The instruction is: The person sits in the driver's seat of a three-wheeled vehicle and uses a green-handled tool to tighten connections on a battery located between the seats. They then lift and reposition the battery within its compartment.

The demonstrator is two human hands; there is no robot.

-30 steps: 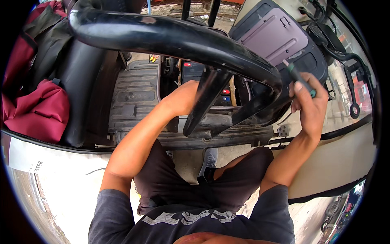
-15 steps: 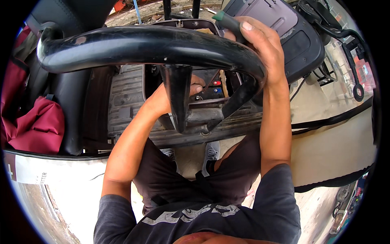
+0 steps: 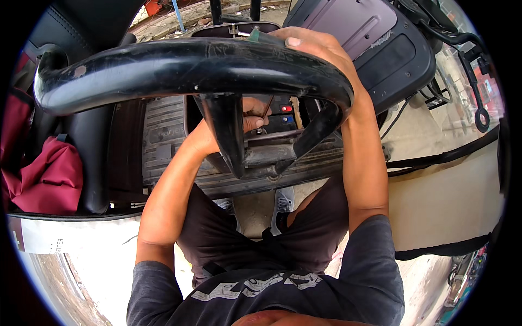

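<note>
My right hand (image 3: 321, 44) is above and behind a thick black bent-tube bar (image 3: 163, 68), wrapped around the handle of a screwdriver (image 3: 262, 37), dark with a green end. Much of that handle is hidden by the bar. Its thin shaft slants down into an opened compartment. There my left hand (image 3: 252, 113) reaches in behind the bar's post, thumb and fingertips pinched about the lower shaft. Beside the fingertips lies a dark battery (image 3: 283, 128) with a red and a blue marker on top. A bolt head sits just below the thumb. The shaft's tip is hidden.
A black seat with a grey-mauve underside (image 3: 348, 27) is tipped up at the right. Ribbed dark floor plastic (image 3: 163, 130) surrounds the compartment. A maroon cloth bag (image 3: 51, 176) rests at the left by black padding. A cable (image 3: 399, 117) hangs below the seat.
My right hand and the screwdriver handle have shifted left and slightly down behind the bar. The shaft stands steeper, closer to my left fingertips. The bar appears slightly lower and further left.
</note>
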